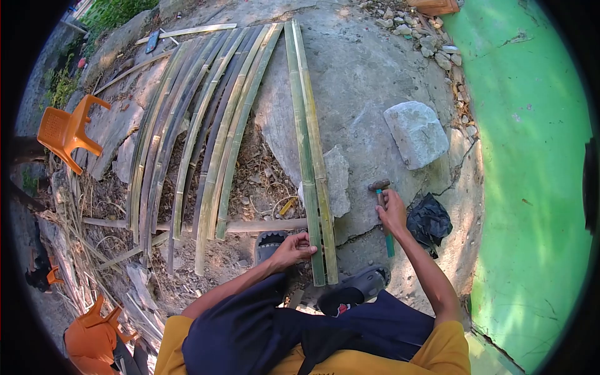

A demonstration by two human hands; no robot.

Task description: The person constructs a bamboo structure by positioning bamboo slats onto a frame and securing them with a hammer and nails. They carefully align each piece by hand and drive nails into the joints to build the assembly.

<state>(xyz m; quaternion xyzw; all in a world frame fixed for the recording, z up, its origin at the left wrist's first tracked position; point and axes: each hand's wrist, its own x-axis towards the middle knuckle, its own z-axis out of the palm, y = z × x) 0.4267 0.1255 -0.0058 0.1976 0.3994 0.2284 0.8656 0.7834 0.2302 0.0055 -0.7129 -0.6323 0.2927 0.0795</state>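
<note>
Two long green bamboo slats lie side by side in front of me, running away over the concrete. At the near end of the left bamboo slat [306,156], my left hand [292,251] is closed with its fingertips at the slat's edge; anything small between them is hidden. The right bamboo slat [317,159] lies close alongside. My right hand [392,214] grips a hammer [379,185] high on its green handle, just below the dark metal head. The hammer's head points away from me, and the handle end hangs toward my foot.
A row of several bamboo slats [215,131] spreads to the left over a crosswise strip [262,225]. To the right are a pale stone block [417,134], a black plastic bag [429,222] and a green floor [525,187]. An orange chair [70,132] stands far left.
</note>
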